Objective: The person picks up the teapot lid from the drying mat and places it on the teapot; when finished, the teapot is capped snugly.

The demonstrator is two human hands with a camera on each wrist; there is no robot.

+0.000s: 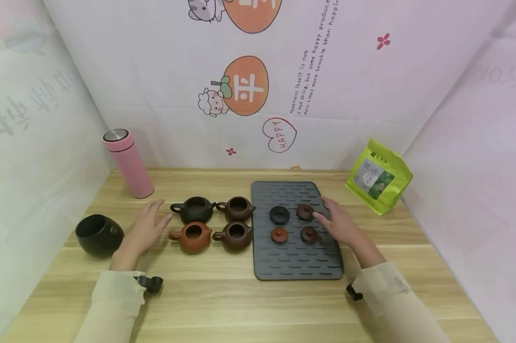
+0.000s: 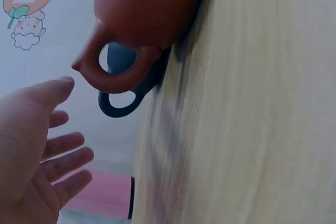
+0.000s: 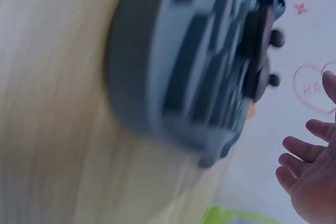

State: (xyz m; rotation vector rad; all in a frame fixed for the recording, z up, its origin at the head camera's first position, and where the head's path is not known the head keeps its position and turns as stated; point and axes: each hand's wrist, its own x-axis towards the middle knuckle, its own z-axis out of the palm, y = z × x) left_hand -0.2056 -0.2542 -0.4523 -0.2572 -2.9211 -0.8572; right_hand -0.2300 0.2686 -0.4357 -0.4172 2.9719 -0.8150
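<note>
Four small clay teapots without lids stand left of the mat: a black teapot [image 1: 197,210], a red-brown teapot [image 1: 193,237] and two dark brown ones, the rear brown teapot [image 1: 237,208] and the front brown teapot [image 1: 236,236]. My left hand [image 1: 145,229] hovers beside the handles of the black and red-brown pots, fingers relaxed and holding nothing. On the mat lie a black lid [image 1: 279,215], an orange-red lid [image 1: 279,235] and two brown lids, the rear brown lid [image 1: 305,212] and front brown lid [image 1: 309,234]. My right hand [image 1: 341,224] is just right of the brown lids, fingers loosely spread, nothing held.
The grey ridged mat [image 1: 296,264] lies right of the teapots on the wooden table [image 1: 206,305]. A dark round cup [image 1: 99,236] and a pink thermos [image 1: 131,164] stand at the left. A green bag [image 1: 379,176] stands at the back right, near the wall.
</note>
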